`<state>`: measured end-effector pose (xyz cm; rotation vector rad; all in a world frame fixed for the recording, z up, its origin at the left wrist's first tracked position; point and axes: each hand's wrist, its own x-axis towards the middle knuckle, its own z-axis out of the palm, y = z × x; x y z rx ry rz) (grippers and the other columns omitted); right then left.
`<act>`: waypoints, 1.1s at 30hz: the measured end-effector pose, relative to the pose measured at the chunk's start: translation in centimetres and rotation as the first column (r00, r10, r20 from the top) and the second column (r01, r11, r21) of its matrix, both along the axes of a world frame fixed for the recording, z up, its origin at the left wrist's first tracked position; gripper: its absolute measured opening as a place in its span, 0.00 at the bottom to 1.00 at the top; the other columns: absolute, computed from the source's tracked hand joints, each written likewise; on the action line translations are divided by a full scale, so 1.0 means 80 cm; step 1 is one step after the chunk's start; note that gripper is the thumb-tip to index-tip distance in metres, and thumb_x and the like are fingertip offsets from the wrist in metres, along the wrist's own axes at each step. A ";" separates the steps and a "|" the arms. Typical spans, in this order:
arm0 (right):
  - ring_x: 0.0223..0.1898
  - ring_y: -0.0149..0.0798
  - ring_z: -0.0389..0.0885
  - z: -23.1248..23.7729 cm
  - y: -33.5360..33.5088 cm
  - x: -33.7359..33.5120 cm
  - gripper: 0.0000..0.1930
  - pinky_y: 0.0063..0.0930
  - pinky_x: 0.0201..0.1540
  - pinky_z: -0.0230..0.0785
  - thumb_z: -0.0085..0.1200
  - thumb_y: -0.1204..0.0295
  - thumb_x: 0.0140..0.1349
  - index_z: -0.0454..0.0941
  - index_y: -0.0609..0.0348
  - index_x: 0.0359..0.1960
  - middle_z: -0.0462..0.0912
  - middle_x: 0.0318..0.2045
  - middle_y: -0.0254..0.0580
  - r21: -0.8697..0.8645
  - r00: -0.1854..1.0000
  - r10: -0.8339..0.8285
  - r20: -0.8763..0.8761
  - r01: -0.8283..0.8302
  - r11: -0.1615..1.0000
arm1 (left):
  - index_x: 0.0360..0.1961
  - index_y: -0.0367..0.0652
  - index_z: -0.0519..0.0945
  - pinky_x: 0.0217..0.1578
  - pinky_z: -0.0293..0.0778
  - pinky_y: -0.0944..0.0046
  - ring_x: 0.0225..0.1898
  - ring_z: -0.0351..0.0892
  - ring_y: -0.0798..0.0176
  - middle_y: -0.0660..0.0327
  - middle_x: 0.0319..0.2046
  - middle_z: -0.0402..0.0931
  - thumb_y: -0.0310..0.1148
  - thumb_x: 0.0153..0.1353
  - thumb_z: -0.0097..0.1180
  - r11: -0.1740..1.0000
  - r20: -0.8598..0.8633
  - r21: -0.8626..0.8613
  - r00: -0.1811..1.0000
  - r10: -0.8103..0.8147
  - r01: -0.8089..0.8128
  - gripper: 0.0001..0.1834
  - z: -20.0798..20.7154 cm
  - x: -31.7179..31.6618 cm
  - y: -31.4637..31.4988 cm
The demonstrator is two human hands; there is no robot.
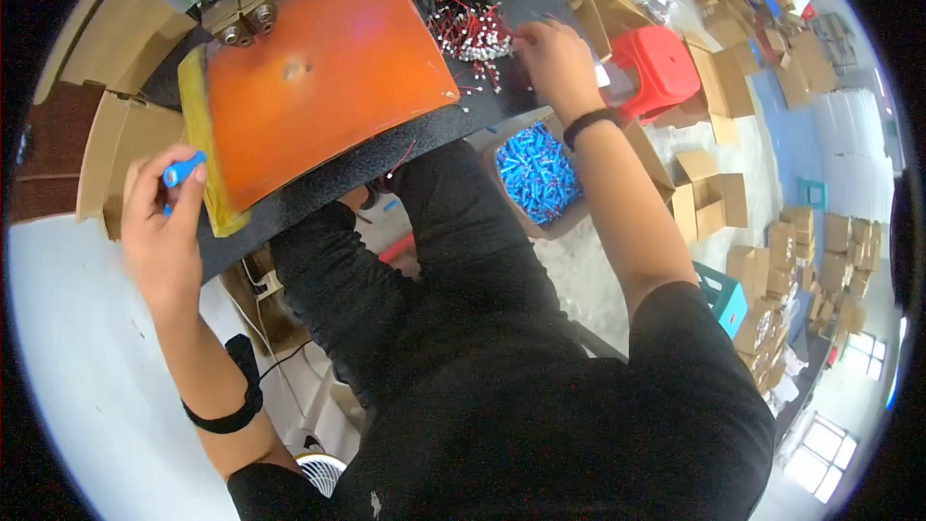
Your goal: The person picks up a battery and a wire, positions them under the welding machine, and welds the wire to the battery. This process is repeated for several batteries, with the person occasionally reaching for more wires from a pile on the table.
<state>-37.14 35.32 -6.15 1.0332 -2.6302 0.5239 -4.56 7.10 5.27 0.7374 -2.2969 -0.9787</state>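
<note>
My left hand (159, 222) is closed around a blue cylindrical battery cell (183, 169), held between thumb and fingers just left of the orange mat. A second bit of blue shows lower between the fingers, partly hidden. At the far right of the dark table, my right hand (559, 63) reaches into a pile of thin red and black wire leads with white connectors (473, 34). Its fingers are pinched at the pile's right edge, on what appears to be a red wire lead. The orange mat (328, 87) with a yellow edge strip covers much of the table.
A machine head (241, 14) with metal parts overhangs the mat's far left corner. Below the table's right edge stands a box of many blue cells (537, 174). A red plastic stool (656, 72) and open cardboard boxes (709, 193) stand to the right; another carton (121, 150) is at left.
</note>
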 end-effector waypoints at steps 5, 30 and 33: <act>0.40 0.49 0.81 0.026 0.006 -0.004 0.09 0.41 0.43 0.73 0.56 0.64 0.58 0.85 0.52 0.34 0.83 0.34 0.42 -0.102 0.996 0.032 0.088 -0.023 0.994 | 0.42 0.39 0.82 0.35 0.64 0.74 0.31 0.65 0.73 0.67 0.33 0.69 0.24 0.57 0.63 0.992 0.043 -0.049 0.992 -0.118 0.120 0.11 0.001 -0.043 0.025; 0.42 0.28 0.77 0.088 -0.054 0.102 0.07 0.21 0.49 0.68 0.54 0.74 0.67 0.78 0.66 0.41 0.81 0.39 0.37 -0.895 0.878 0.434 0.203 -0.013 0.447 | 0.43 0.36 0.81 0.42 0.75 0.61 0.37 0.81 0.56 0.52 0.38 0.80 0.30 0.57 0.62 0.985 -0.086 -0.078 0.984 -0.158 0.152 0.13 -0.046 -0.114 0.038; 0.38 0.26 0.76 0.080 -0.080 0.118 0.05 0.19 0.45 0.67 0.54 0.75 0.66 0.78 0.65 0.39 0.80 0.37 0.35 -0.930 0.838 0.478 0.262 0.088 0.357 | 0.43 0.36 0.81 0.41 0.76 0.61 0.36 0.82 0.57 0.51 0.35 0.80 0.30 0.56 0.63 0.994 -0.094 0.017 0.989 -0.110 0.112 0.14 -0.044 -0.114 0.036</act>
